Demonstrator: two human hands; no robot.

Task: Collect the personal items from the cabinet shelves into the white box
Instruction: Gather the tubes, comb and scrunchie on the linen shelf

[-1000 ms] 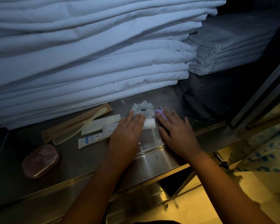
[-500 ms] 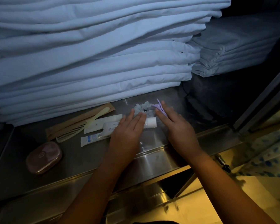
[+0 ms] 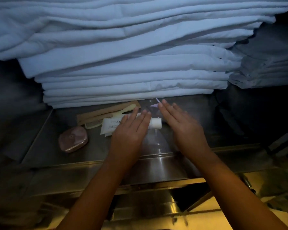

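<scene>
The left hand (image 3: 130,131) lies flat, fingers straight, over the white tube (image 3: 155,123), whose cap pokes out at its 2 o'clock. The right hand (image 3: 181,125), also flat and straight-fingered, has the purple hair clip (image 3: 154,105) by its fingertips at 11 o'clock. On the steel shelf (image 3: 45,146), the comb (image 3: 93,124) lies at the left hand's 10 o'clock and the pink soap case (image 3: 73,139) at its 9.

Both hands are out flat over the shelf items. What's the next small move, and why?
Probably curl the left hand round the white tube: its straight fingers lie over the tube and grip nothing yet. The right hand is also open, beside the blurred purple clip, so it could take that next. The white box is not in view.
</scene>
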